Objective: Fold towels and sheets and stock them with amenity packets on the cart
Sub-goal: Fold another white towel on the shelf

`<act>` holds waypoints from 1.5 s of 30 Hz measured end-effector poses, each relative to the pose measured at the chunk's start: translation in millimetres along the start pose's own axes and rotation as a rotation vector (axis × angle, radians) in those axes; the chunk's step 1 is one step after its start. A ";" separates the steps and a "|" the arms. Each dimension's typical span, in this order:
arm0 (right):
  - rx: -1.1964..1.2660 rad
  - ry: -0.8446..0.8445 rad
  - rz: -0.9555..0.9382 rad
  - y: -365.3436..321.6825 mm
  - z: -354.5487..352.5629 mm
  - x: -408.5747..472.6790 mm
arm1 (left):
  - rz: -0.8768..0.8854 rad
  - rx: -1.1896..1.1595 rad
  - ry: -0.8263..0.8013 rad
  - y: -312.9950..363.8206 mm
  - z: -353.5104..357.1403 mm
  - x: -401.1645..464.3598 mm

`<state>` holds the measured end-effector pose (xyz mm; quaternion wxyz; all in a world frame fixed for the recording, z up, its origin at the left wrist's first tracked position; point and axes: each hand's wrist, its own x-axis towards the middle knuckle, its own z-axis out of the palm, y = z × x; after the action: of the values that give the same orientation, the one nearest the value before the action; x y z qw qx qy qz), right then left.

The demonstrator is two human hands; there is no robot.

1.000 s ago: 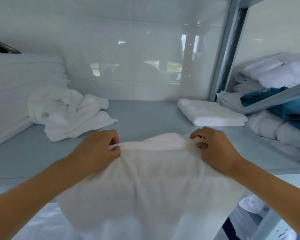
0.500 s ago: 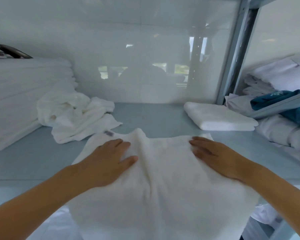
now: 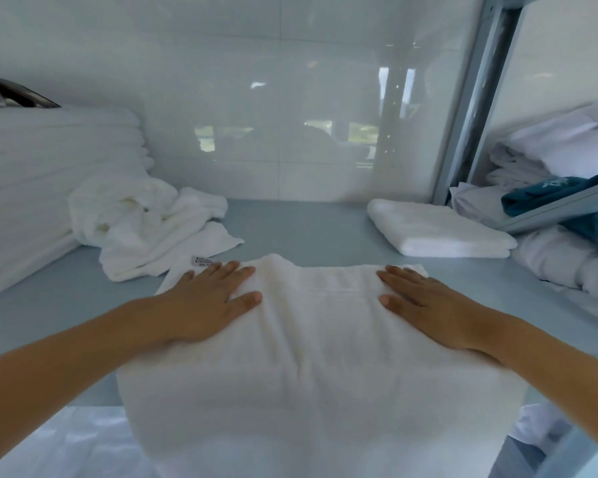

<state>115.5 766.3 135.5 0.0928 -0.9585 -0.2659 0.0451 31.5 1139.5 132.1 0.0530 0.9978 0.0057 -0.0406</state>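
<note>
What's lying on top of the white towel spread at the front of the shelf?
Both hands rest flat on the spread white towel: left hand, right hand, fingers straight. The towel hides the shelf beneath it.

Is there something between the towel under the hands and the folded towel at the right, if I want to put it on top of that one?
Nothing visible. The towel lies under both flat hands, and only bare shelf separates it from the folded towel.

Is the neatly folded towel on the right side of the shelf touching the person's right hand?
No, the folded towel lies apart from the right hand, which presses flat on another towel.
</note>
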 end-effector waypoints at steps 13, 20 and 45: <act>-0.044 0.004 0.007 -1.3 -0.1 57.7 | -0.030 0.001 0.105 -52.2 -8.4 59.0; -0.054 0.016 -0.047 -39.8 8.1 106.6 | -0.137 0.014 0.090 -103.4 -14.2 60.4; -0.046 -0.048 -0.040 -2.8 -2.5 34.7 | 0.073 0.000 0.055 -11.7 0.0 33.3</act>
<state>144.0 786.3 137.2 0.0653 -0.9535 -0.2879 0.0603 64.6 1151.3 128.2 0.0545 0.9980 -0.0292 -0.0110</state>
